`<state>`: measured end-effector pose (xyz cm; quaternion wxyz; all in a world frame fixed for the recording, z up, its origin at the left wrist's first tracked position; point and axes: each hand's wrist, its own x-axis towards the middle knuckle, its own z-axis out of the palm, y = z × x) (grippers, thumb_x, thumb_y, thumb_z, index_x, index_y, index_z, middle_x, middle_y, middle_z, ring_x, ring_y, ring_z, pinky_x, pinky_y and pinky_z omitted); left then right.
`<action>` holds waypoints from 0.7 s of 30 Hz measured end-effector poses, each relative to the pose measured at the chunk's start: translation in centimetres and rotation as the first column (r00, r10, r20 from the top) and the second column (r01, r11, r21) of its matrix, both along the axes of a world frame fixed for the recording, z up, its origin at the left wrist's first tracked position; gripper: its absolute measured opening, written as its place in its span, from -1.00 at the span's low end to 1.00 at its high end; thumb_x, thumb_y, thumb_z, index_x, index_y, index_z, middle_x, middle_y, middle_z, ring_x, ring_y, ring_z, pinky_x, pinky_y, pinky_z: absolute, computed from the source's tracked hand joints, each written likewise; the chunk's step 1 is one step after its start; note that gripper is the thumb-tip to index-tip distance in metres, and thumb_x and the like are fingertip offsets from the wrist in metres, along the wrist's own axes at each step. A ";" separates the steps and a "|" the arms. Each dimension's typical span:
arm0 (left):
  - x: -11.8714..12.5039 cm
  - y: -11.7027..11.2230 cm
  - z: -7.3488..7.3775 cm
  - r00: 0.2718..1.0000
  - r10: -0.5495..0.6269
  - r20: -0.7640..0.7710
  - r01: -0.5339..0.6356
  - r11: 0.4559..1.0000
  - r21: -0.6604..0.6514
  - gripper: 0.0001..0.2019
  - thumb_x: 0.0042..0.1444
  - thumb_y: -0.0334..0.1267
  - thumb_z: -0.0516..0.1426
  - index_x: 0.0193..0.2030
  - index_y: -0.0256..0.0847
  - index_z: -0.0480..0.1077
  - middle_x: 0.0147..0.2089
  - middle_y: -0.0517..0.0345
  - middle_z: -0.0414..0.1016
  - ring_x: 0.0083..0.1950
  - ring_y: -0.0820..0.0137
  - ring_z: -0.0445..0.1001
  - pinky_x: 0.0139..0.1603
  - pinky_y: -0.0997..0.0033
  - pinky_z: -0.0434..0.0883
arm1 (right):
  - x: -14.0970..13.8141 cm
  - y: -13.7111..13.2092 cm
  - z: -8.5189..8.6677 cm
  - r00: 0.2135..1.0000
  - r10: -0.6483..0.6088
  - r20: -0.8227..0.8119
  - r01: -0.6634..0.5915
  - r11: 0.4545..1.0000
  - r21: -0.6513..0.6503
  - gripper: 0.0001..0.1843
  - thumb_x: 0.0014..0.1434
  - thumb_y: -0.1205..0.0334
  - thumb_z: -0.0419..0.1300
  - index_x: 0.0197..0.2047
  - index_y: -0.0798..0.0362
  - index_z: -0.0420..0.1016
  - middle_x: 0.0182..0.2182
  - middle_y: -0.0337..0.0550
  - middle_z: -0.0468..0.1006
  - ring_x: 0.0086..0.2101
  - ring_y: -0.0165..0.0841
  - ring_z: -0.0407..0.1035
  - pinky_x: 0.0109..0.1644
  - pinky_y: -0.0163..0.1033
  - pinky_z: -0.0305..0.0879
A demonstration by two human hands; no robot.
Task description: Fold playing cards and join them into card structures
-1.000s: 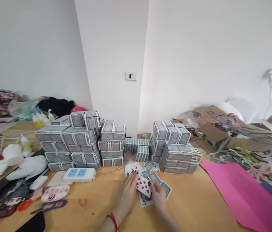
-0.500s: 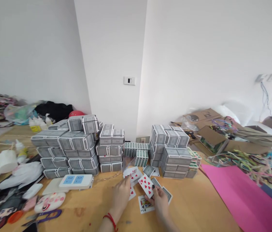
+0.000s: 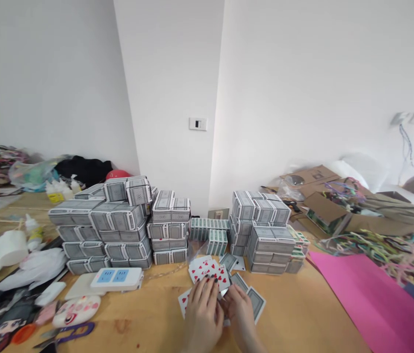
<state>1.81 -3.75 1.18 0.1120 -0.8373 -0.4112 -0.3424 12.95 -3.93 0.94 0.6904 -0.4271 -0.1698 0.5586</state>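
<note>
A heart playing card (image 3: 223,277) is held between my two hands, its near part hidden by fingers. My left hand (image 3: 204,306) lies back up, its dark-nailed fingers over the card and its thumb tucked in near my right hand. My right hand (image 3: 240,305) curls its fingers at the card's near right edge. Beneath and behind are loose face-up heart cards (image 3: 196,268). Another heart card (image 3: 183,302) pokes out left of my left hand. Face-down cards (image 3: 256,301) lie right of my right hand.
Grey blocks of folded cards (image 3: 118,215) are stacked on the left, with more grey blocks (image 3: 271,245) on the right. Green card blocks (image 3: 217,241) stand between. A white power strip (image 3: 116,278), scissors (image 3: 72,332), pink sheet (image 3: 364,294) and cardboard box (image 3: 328,218) lie around.
My left hand has moved right and down from the loose cards onto the held card beside my right hand. The held card now sits lower, partly covered. The jack is now hidden.
</note>
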 end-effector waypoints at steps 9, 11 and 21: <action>1.2 -0.9 -2.5 0.996 0.003 0.087 0.001 0.999 -0.043 -0.39 -0.10 -0.35 0.00 0.17 -0.27 0.03 0.17 -0.07 0.13 0.17 0.10 0.10 0.04 0.00 0.23 | -0.4 -0.6 -0.1 0.995 0.103 0.019 -0.104 0.993 0.057 -0.76 -0.26 0.16 0.29 -0.48 0.08 0.40 -0.57 -0.23 0.48 -0.52 -0.36 0.37 -0.43 -0.31 0.29; 1.2 -1.1 -2.9 0.992 -0.011 0.126 0.017 0.999 -0.045 -0.40 -0.11 -0.34 0.02 0.16 -0.19 0.06 0.15 -0.05 0.18 0.14 0.07 0.14 0.05 -0.07 0.18 | -0.1 -0.5 -0.6 0.992 0.072 0.102 -0.076 0.996 0.035 -0.75 -0.22 0.11 0.27 -0.49 0.10 0.41 -0.59 -0.23 0.47 -0.57 -0.40 0.34 -0.49 -0.35 0.25; 0.5 2.2 -1.4 0.729 0.315 0.608 0.012 0.882 -0.472 -0.56 0.04 -0.20 -0.04 0.09 -0.23 0.14 0.04 -0.08 0.30 0.04 0.23 0.29 -0.04 0.18 0.32 | 1.2 0.9 -1.8 0.963 0.068 0.260 -0.072 0.997 0.006 -0.62 -0.29 0.00 0.29 -0.44 0.12 0.47 -0.62 -0.23 0.49 -0.58 -0.36 0.33 -0.49 -0.33 0.24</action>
